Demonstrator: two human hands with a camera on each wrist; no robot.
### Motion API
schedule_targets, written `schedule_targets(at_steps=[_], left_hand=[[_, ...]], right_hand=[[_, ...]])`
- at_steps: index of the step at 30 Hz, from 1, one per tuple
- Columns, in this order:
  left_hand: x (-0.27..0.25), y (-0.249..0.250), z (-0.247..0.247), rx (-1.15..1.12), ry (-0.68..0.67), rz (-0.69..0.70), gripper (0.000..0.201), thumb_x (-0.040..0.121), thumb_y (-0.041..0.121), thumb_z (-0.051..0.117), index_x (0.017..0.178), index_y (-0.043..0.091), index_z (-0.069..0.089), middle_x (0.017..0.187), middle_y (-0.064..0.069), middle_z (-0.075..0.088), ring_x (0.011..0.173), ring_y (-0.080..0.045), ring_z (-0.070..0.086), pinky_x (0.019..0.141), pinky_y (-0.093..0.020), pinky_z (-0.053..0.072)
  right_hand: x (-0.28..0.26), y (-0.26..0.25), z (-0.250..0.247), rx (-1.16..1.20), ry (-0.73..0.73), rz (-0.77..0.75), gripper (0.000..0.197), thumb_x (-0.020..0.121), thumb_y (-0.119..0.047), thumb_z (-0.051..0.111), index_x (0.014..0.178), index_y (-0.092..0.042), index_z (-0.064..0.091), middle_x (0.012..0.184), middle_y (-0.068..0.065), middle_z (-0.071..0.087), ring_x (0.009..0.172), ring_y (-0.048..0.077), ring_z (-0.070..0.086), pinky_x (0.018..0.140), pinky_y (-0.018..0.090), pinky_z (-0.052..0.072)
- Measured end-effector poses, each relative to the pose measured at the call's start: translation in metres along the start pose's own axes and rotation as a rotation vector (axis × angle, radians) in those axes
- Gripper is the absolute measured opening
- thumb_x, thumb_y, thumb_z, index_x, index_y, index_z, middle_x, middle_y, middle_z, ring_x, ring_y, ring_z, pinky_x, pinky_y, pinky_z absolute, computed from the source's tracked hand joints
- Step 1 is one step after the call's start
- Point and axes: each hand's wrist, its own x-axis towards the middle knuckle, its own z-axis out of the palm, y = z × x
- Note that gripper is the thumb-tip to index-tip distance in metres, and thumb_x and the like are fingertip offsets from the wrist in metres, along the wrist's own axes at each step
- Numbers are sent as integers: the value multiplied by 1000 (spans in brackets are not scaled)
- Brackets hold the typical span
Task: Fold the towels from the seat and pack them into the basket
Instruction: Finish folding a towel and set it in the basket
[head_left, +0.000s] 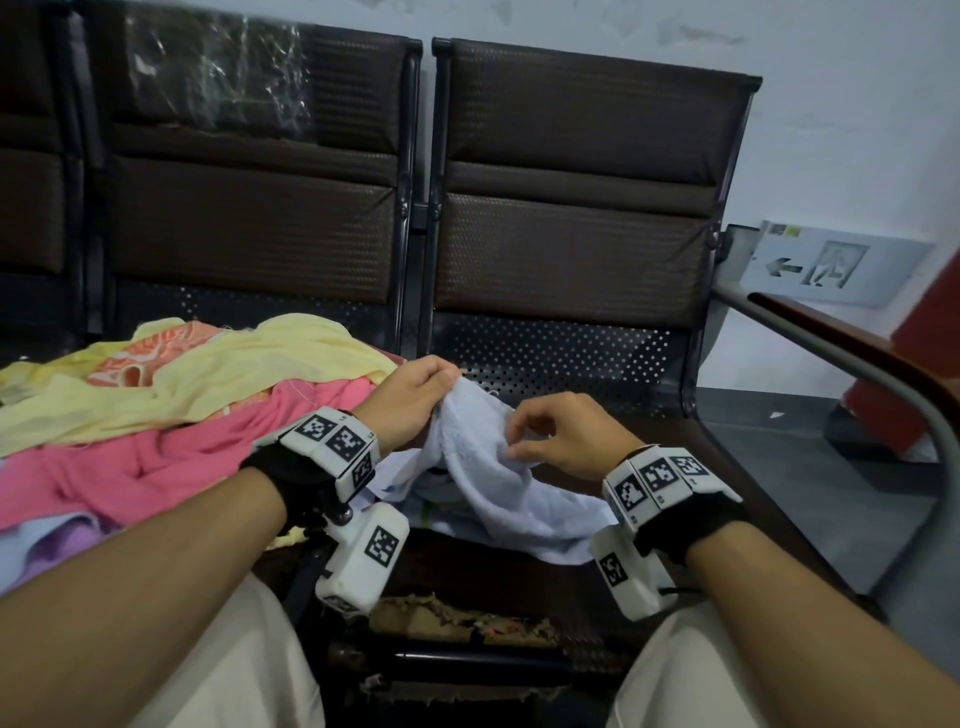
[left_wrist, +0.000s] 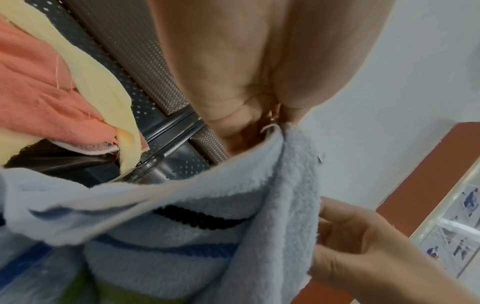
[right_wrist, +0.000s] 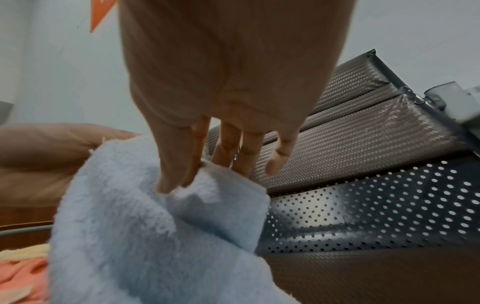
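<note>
Both hands pinch blue towel (head_left: 485, 467) above seat (head_left: 701, 467): left hand (head_left: 410, 402) grips raised corner, right hand (head_left: 563, 436) pinches edge just beside; towel drapes below.

Pale blue towel (head_left: 488, 457) (blue and black stripes), yellow towel (head_left: 208, 374).

A row of dark brown padded seats (head_left: 545, 582) with perforated metal at the back carries everything. On the left seat lies a loose heap: 1 pale yellow towel (head_left: 218, 374) on top, with an orange patterned cloth (head_left: 156, 348) beside it, 1 pink towel (head_left: 171, 457) under them, and a purple piece (head_left: 67, 535) at the near edge. On the right seat lies 1 light blue towel (head_left: 498, 499), partly lifted. The front edge of this seat is torn.
</note>
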Motion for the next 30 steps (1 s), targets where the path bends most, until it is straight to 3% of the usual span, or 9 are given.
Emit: schedule_targets(at_steps=[5, 8, 11, 17, 21, 24, 25, 27, 30], left_hand=[[-3, 0, -6, 64, -5, -8, 17, 98, 17, 43, 87, 16, 56, 79, 3, 57, 74, -8, 51, 72, -24, 41], [-6, 3, -9, -3, -29, -53, 9, 94, 13, 52, 94, 7, 58, 80, -9, 59, 72, -18, 54, 68, -31, 45], [-9, 6, -13, -56, -97, -110, 12, 91, 11, 57, 101, 5, 58, 74, -9, 61, 62, -13, 60, 58, -26, 52], [-13, 4, -24, 377, -184, 7, 22, 94, 9, 49, 109, 11, 65, 93, -7, 67, 83, -19, 64, 68, -27, 55], [-12, 0, -28, 599, -111, 107, 26, 90, 2, 46, 106, 8, 65, 95, -11, 67, 85, -17, 58, 67, -21, 39], [-11, 1, -27, 650, -83, 153, 22, 85, 2, 43, 96, 12, 59, 84, -13, 64, 75, -19, 53, 68, -33, 41], [-11, 2, -26, 668, -75, 180, 17, 86, 5, 42, 91, 15, 55, 79, -8, 61, 73, -21, 52, 67, -36, 41], [-11, 5, -19, 654, -32, 220, 15, 87, 9, 40, 78, 18, 46, 69, 2, 52, 67, -20, 48, 65, -37, 39], [-11, 11, -7, 613, 63, 236, 24, 91, 14, 36, 68, 21, 40, 61, 3, 45, 61, -20, 45, 63, -39, 38]], right_hand=[[-1, 0, 5, 13, -12, 60, 32, 70, -24, 79, 93, -27, 57, 74, -2, 55, 65, 8, 49, 62, 25, 45], [2, -1, 6, 108, 24, 65, 26, 80, -18, 71, 100, -22, 54, 78, -2, 52, 68, 11, 48, 67, 31, 46], [4, 1, 6, 132, 45, 107, 25, 87, -17, 63, 110, -21, 53, 85, -1, 58, 77, 14, 55, 72, 28, 47], [4, 5, -1, -26, 14, 89, 10, 94, -24, 56, 99, -18, 62, 93, -2, 66, 86, 13, 59, 73, 21, 45], [1, 0, -2, -147, -54, 46, 21, 92, -35, 58, 106, -20, 57, 87, -7, 61, 81, 12, 57, 71, 20, 44], [1, -1, -6, -143, -3, 33, 52, 82, -41, 69, 126, -23, 46, 89, -5, 54, 81, 10, 53, 70, 19, 37], [2, -3, -7, -201, -4, 23, 50, 81, -40, 71, 124, -21, 52, 91, -3, 54, 83, 12, 53, 73, 20, 37], [3, -8, -6, -298, -19, -3, 28, 80, -34, 72, 100, -15, 66, 94, -1, 51, 87, 14, 50, 77, 24, 39], [1, -13, -5, -375, 1, -44, 23, 80, -33, 70, 81, -11, 64, 101, -5, 39, 95, 14, 35, 83, 26, 32]])
